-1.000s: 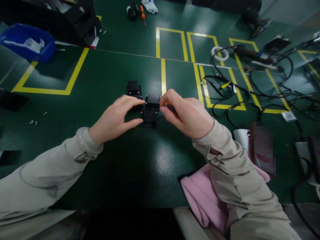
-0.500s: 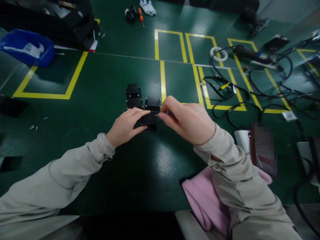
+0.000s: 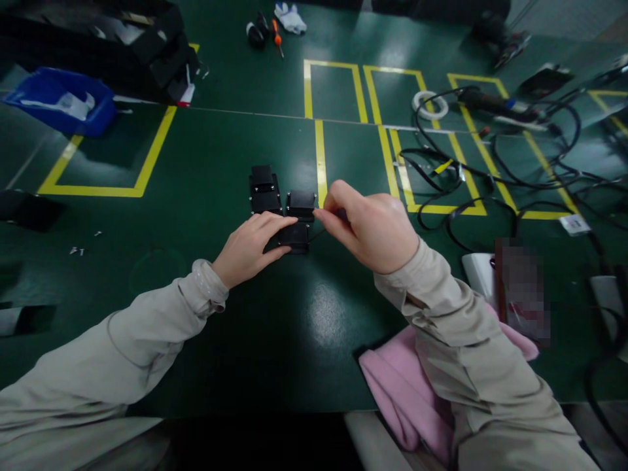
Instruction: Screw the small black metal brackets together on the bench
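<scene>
On the green tabletop, my left hand [image 3: 249, 247] steadies a small black block [image 3: 296, 235], its thumb at the near side and its fingers over the far side. From the right end of that block a thin dark rod [image 3: 318, 234] runs toward my right hand [image 3: 371, 227]. The right fingers are pinched together about the rod; whatever else they may hold is hidden. Just beyond are a second black block [image 3: 301, 201] with small bright screws at its corners and a third black piece [image 3: 263, 186], both close to the left fingertips.
At the far left stand a blue bin [image 3: 63, 101] and black trays [image 3: 142, 49]. An orange-handled screwdriver [image 3: 277, 38] and a white glove [image 3: 290, 17] lie at the back. Black cables [image 3: 432, 176] and a white tape ring [image 3: 430, 104] are at right, a pink cloth [image 3: 402, 386] near the front edge.
My right hand has risen slightly away from the block, and more of the thin rod shows. The left hand keeps its hold. The whole view has shifted a little.
</scene>
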`<act>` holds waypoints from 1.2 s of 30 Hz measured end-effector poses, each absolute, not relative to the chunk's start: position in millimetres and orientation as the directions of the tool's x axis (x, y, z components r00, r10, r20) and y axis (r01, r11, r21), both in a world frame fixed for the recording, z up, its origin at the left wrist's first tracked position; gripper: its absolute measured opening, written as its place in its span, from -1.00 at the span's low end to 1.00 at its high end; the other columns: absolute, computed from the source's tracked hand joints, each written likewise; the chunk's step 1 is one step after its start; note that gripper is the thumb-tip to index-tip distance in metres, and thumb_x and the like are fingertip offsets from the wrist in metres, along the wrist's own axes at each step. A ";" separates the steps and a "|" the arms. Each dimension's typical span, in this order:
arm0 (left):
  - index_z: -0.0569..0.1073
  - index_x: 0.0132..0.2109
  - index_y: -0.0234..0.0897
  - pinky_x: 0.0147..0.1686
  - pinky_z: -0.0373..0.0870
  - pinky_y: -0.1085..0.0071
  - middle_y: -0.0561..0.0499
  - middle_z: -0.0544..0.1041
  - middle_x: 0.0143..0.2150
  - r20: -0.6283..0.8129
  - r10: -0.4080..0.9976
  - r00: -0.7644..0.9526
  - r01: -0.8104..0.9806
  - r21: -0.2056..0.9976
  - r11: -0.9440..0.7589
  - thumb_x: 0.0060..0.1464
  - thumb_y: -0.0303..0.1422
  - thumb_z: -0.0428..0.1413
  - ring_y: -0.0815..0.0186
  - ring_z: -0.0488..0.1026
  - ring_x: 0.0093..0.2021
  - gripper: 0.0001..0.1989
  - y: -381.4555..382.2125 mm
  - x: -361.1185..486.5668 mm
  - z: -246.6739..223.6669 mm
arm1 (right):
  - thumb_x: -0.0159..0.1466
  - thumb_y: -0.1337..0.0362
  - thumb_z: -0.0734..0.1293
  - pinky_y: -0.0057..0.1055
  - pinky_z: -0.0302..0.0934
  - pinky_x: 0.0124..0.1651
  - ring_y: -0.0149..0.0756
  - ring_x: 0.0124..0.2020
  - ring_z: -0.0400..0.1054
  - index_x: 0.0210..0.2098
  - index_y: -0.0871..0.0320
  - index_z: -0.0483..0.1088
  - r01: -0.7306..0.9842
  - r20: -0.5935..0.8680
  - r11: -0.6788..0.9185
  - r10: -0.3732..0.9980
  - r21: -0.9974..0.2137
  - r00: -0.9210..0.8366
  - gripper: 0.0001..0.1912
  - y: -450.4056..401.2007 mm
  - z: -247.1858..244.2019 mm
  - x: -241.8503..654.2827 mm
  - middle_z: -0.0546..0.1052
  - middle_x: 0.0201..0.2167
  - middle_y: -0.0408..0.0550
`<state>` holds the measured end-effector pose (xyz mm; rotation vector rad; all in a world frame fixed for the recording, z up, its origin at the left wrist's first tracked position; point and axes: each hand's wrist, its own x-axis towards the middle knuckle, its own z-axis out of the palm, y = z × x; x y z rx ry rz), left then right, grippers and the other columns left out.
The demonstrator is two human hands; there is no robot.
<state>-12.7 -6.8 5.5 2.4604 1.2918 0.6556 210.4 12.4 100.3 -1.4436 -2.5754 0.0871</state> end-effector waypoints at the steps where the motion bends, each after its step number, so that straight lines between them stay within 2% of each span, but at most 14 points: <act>1: 0.34 0.26 -0.29 0.13 0.39 0.12 -0.17 0.49 0.13 0.256 0.830 0.496 0.701 0.445 -0.557 0.31 -0.26 0.08 0.09 0.44 0.12 -0.56 -7.0 -12.8 5.5 | 0.39 0.13 0.10 -0.45 -0.06 -0.40 -0.42 -0.51 0.24 -0.07 0.15 0.37 0.836 0.128 0.525 0.850 -0.156 -0.510 -0.68 12.1 99.9 209.7 0.50 -0.46 -0.10; 6: 0.33 0.28 -0.28 0.13 0.39 0.13 -0.16 0.49 0.13 0.253 0.829 0.498 0.715 0.422 -0.558 0.31 -0.26 0.07 0.09 0.44 0.11 -0.56 -7.7 -13.2 5.0 | 0.38 0.25 0.05 -0.44 -0.07 -0.41 -0.39 -0.45 0.31 0.05 0.17 0.30 0.805 0.111 0.564 0.825 -0.183 -0.554 -0.65 8.7 100.1 206.4 0.51 -0.42 -0.09; 12: 0.34 0.26 -0.30 0.09 0.41 0.13 -0.16 0.51 0.10 0.266 0.820 0.507 0.722 0.389 -0.573 0.32 -0.26 0.07 0.09 0.45 0.08 -0.57 -7.6 -13.1 4.9 | 0.43 0.13 0.01 -0.43 -0.13 -0.41 -0.36 -0.44 0.37 0.03 0.16 0.31 0.820 0.098 0.564 0.825 -0.101 -0.556 -0.61 6.4 99.9 203.3 0.53 -0.39 -0.09; 16: 0.35 0.26 -0.30 0.09 0.42 0.14 -0.16 0.51 0.10 0.269 0.816 0.511 0.723 0.378 -0.578 0.32 -0.25 0.07 0.09 0.45 0.08 -0.57 -7.9 -13.3 6.3 | 0.42 0.22 0.02 -0.45 -0.16 -0.42 -0.38 -0.40 0.42 0.10 0.15 0.28 0.787 0.147 0.595 0.803 -0.161 -0.577 -0.63 7.1 97.4 202.9 0.53 -0.37 -0.13; 19: 0.35 0.25 -0.32 0.09 0.42 0.14 -0.17 0.51 0.09 0.275 0.812 0.515 0.730 0.357 -0.583 0.32 -0.26 0.06 0.09 0.45 0.07 -0.57 -8.5 -13.4 6.4 | 0.43 0.19 0.04 -0.45 -0.15 -0.41 -0.36 -0.37 0.44 0.10 0.14 0.30 0.783 0.150 0.598 0.801 -0.169 -0.580 -0.63 7.9 98.4 201.6 0.53 -0.36 -0.13; 22: 0.34 0.26 -0.34 0.07 0.42 0.14 -0.19 0.50 0.10 0.271 0.807 0.525 0.750 0.300 -0.589 0.33 -0.28 0.06 0.08 0.45 0.06 -0.58 -10.2 -12.5 7.3 | 0.44 0.07 0.03 -0.46 -0.09 -0.38 -0.33 -0.37 0.44 0.04 0.14 0.33 0.816 0.114 0.563 0.826 -0.131 -0.552 -0.60 9.0 99.6 200.6 0.53 -0.38 -0.11; 28: 0.31 0.28 -0.36 0.05 0.38 0.11 -0.28 0.39 0.22 0.313 0.773 0.552 0.786 0.113 -0.607 0.30 -0.35 0.06 -0.04 0.37 0.17 -0.55 -16.2 -5.1 17.9 | 0.40 0.24 0.04 -0.45 -0.05 -0.38 -0.36 -0.40 0.39 0.08 0.16 0.29 0.774 0.172 0.600 0.800 -0.201 -0.575 -0.64 12.2 95.7 205.3 0.52 -0.36 -0.13; 31: 0.37 0.19 -0.30 -0.05 0.39 0.16 -0.20 0.46 0.07 0.355 0.768 0.533 0.787 0.125 -0.604 0.27 -0.32 0.11 0.03 0.43 0.03 -0.62 -14.9 3.1 24.3 | 0.38 0.25 0.06 -0.45 -0.07 -0.39 -0.37 -0.40 0.39 0.08 0.17 0.28 0.775 0.166 0.594 0.805 -0.216 -0.570 -0.65 12.6 95.5 207.3 0.53 -0.35 -0.13; 34: 0.41 0.07 -0.31 -0.08 0.40 0.24 -0.12 0.47 -0.08 0.305 0.784 0.541 0.757 0.228 -0.612 0.24 -0.31 0.16 0.12 0.45 -0.07 -0.69 -8.6 12.7 28.2 | 0.38 0.24 0.06 -0.46 -0.07 -0.38 -0.38 -0.41 0.37 0.06 0.17 0.27 0.778 0.159 0.589 0.808 -0.218 -0.567 -0.66 12.4 95.5 207.5 0.52 -0.36 -0.13; 36: 0.42 -0.01 -0.30 -0.11 0.41 0.25 -0.10 0.46 -0.11 0.260 0.792 0.552 0.765 0.218 -0.606 0.23 -0.32 0.17 0.12 0.45 -0.10 -0.77 -3.5 17.9 30.9 | 0.39 0.23 0.04 -0.45 -0.07 -0.38 -0.39 -0.41 0.37 0.06 0.17 0.26 0.763 0.167 0.607 0.794 -0.222 -0.584 -0.66 12.4 94.9 207.6 0.51 -0.37 -0.14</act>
